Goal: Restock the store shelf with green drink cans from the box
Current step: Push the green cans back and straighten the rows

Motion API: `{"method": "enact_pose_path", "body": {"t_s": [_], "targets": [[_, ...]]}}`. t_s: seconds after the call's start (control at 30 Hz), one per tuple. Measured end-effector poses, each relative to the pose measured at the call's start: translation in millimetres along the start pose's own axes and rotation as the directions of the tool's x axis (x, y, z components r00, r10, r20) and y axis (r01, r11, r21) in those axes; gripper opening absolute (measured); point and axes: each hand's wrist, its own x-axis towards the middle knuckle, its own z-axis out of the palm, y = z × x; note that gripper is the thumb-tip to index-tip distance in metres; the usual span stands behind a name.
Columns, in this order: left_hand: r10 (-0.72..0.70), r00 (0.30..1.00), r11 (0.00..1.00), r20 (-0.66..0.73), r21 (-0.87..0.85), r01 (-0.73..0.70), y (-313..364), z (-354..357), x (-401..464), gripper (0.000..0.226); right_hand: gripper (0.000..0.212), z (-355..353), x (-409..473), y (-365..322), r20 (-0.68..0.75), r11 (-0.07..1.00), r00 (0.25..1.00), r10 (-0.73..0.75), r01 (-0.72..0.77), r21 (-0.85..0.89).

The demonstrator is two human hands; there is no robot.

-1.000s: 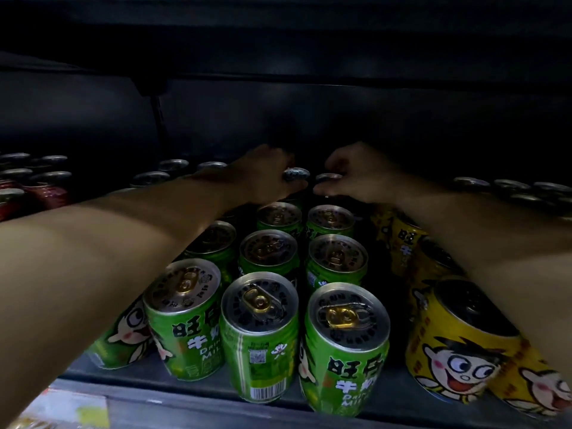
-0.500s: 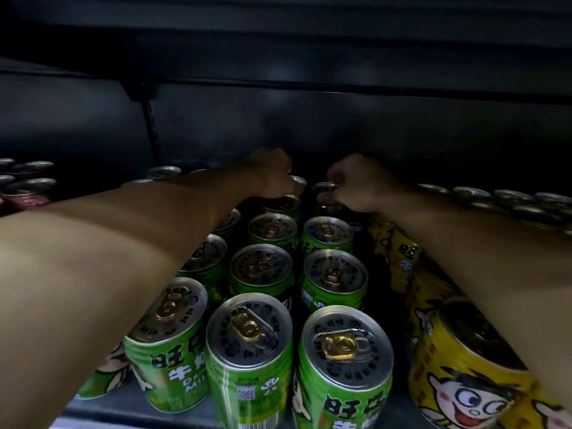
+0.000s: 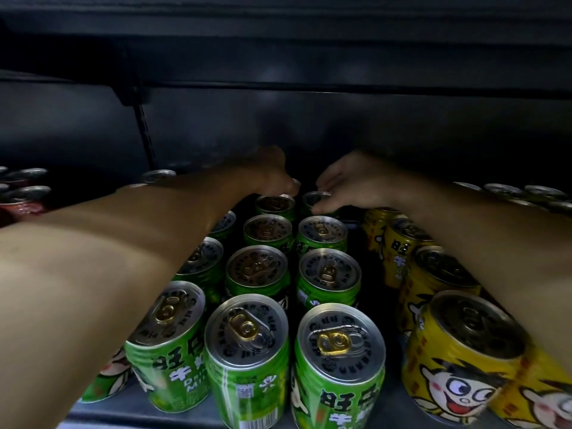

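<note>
Red cans (image 3: 23, 201) are stocked far left. Green cans (image 3: 261, 269) are ranked in rows at centre, upright. The left hand (image 3: 272, 176) is curled over a rearmost green can (grip largely hidden). The right hand (image 3: 349, 185) is laid fingertips-down on the back can (image 3: 314, 198) beside it. Yellow cans (image 3: 458, 345) are shelved right, under the right forearm.

We see a dark store shelf (image 3: 198, 411) carrying upright green drink cans (image 3: 339, 363) in rows from its front edge toward the back. Yellow cans (image 3: 458, 351) stand along their right; red cans (image 3: 23, 205) sit at the left end.
</note>
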Motion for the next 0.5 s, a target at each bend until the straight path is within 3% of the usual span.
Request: {"method": "enact_pose_path", "body": {"t_s": [0.3,0.5], "targets": [[-0.003,1.000,0.999,-0.014,-0.033,0.003,0,3,-5,0.042,0.054,-2,-15,-2,0.035,0.996,0.999,0.016,-0.019,0.089],[0.031,0.999,0.999,-0.007,-0.040,-0.031,-3,4,-16,0.045,0.045,-1,-18,-7,0.024,0.998,1.000,0.018,-0.020,0.060]]}}
